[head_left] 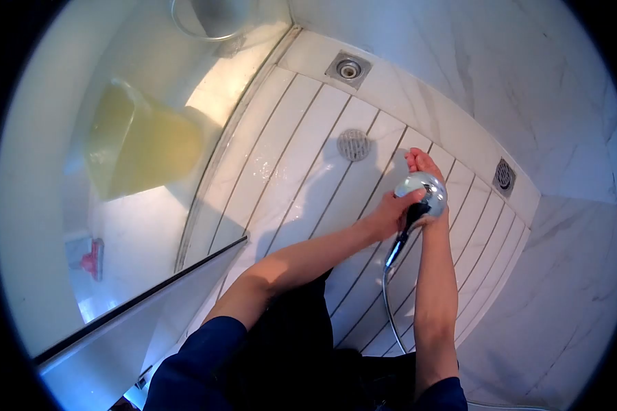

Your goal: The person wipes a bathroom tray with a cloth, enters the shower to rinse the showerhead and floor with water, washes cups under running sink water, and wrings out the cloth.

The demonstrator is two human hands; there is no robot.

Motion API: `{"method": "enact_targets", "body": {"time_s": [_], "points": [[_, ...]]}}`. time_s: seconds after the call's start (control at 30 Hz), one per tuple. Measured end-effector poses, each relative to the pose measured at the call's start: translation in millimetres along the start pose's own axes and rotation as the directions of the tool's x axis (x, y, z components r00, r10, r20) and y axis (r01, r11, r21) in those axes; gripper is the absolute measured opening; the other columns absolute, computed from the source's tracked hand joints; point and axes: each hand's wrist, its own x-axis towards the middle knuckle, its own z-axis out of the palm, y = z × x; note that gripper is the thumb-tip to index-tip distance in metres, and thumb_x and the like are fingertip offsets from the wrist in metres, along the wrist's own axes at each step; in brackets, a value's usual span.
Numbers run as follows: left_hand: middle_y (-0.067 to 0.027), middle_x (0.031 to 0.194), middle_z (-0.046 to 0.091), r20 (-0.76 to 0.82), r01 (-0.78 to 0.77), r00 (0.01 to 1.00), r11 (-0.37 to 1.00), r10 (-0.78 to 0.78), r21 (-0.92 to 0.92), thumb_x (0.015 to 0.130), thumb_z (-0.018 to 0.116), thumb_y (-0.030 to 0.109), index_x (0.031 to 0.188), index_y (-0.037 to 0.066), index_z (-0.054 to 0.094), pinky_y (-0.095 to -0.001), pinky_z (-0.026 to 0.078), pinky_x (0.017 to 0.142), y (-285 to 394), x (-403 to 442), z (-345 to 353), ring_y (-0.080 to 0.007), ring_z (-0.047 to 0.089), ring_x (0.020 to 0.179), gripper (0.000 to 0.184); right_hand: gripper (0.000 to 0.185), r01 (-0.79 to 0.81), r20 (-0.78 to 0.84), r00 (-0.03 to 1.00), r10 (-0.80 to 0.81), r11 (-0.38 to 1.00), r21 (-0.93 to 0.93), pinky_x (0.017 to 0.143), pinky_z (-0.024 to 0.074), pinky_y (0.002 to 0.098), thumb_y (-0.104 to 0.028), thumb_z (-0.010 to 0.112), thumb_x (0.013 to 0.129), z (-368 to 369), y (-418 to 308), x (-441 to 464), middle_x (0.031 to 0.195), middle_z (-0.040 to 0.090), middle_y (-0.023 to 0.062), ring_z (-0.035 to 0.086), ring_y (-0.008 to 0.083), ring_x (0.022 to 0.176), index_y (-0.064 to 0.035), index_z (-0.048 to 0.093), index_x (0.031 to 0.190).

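A silver shower head (425,186) with a black handle lies over my right wrist and palm. My left hand (393,211) is closed around its handle side, the thumb on the rim. Beyond the shower head, my right hand (424,163) shows only in part; its fingers point away from me, slightly bent, and seem to hold nothing. The shower head hides its palm. From the handle a metal hose (388,301) runs down toward my body.
A round drain cover (354,144) sits in the slatted white floor (308,164). Square drains (349,69) (504,177) lie by the wall. At left stand a glass panel edge (144,299), a yellow-green translucent object (144,147), a red-handled tool (92,259) and a bucket (216,17).
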Motion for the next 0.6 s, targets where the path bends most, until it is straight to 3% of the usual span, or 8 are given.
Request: {"method": "enact_targets", "body": {"time_s": [0.03,0.07,0.2,0.3,0.43,0.5,0.57,0.6], "points": [[-0.0034,0.088,0.064,-0.044,0.001,0.999,0.999,0.001,0.042,0.082,0.066,0.029,0.103,0.005,0.055,-0.025,0.053,0.062,11,2,-6,-0.0123,0.062,0.073,0.033,0.025,-0.009,0.093,0.996,0.009,1.0,-0.001,0.074,0.0509,0.0281,-0.014,0.046,0.092,-8,2,-1,0.099,0.063,0.0108,0.062,0.0194,0.084,-0.001,0.053,0.113],[-0.0035,0.085,0.064,-0.088,0.001,0.996,0.997,0.006,0.08,0.083,0.065,0.029,0.102,0.005,0.056,-0.0244,0.053,0.059,19,3,-9,-0.0122,0.062,0.069,0.033,0.022,-0.086,-0.192,0.977,0.092,0.995,0.042,0.077,0.0509,0.0285,-0.013,0.048,0.09,15,-4,-15,0.098,0.063,0.0099,0.061,0.0176,0.09,-0.0006,0.056,0.107],[-0.0027,0.08,0.063,-0.099,0.098,0.991,0.995,-0.095,0.029,0.083,0.064,0.029,0.099,0.005,0.056,-0.0241,0.053,0.057,19,-6,-7,-0.0113,0.062,0.067,0.03,0.021,0.01,-0.259,0.966,-0.007,1.0,0.01,0.073,0.0517,0.0288,-0.015,0.05,0.09,22,5,-29,0.09,0.063,0.0082,0.062,0.0182,0.084,-0.0005,0.057,0.104],[-0.0003,0.078,0.061,-0.014,0.199,0.98,0.958,-0.2,0.209,0.083,0.065,0.03,0.098,0.008,0.055,-0.0217,0.048,0.053,4,-3,-14,-0.0093,0.059,0.065,0.028,0.021,-0.095,-0.143,0.989,0.032,0.885,-0.457,0.046,0.0383,0.021,-0.019,0.061,0.086,18,-8,-12,0.062,0.049,-0.0039,0.046,0.0042,0.052,-0.0006,0.057,0.095],[0.0007,0.065,0.056,-0.095,0.025,0.995,0.915,0.014,0.402,0.081,0.066,0.039,0.086,0.007,0.058,-0.0211,0.036,0.043,12,-2,-11,-0.007,0.05,0.051,0.033,0.016,0.117,0.126,0.991,-0.054,0.808,-0.577,0.063,0.0475,0.0214,-0.007,0.056,0.082,-6,0,-13,0.081,0.061,0.0029,0.057,0.0099,0.07,-0.0003,0.061,0.096],[0.0012,0.06,0.053,-0.116,-0.012,0.991,0.894,0.071,0.448,0.079,0.067,0.043,0.077,0.007,0.058,-0.0204,0.034,0.042,17,-5,-5,-0.0059,0.046,0.047,0.037,0.021,0.071,0.093,0.995,-0.025,0.844,-0.531,0.07,0.0498,0.0235,-0.003,0.052,0.081,-4,2,-24,0.085,0.062,0.0045,0.06,0.0132,0.076,0.0008,0.06,0.101],[0.0009,0.058,0.052,-0.074,-0.022,0.995,0.895,0.062,0.446,0.078,0.067,0.043,0.072,0.008,0.058,-0.0208,0.034,0.042,20,-8,-1,-0.0064,0.045,0.047,0.037,0.026,-0.039,-0.079,0.997,0.026,0.985,-0.166,0.071,0.0503,0.0249,-0.002,0.051,0.081,-2,6,-30,0.088,0.062,0.0055,0.06,0.0146,0.079,0.0008,0.059,0.105],[0.0001,0.057,0.053,-0.078,-0.022,0.995,0.888,0.065,0.459,0.077,0.069,0.044,0.069,0.007,0.058,-0.0209,0.035,0.042,16,-6,0,-0.0074,0.047,0.047,0.038,0.028,0.107,0.027,0.994,-0.104,0.974,-0.197,0.073,0.0512,0.0274,-0.015,0.05,0.088,-8,10,-19,0.092,0.063,0.0077,0.061,0.0177,0.082,-0.0002,0.056,0.111]]}}
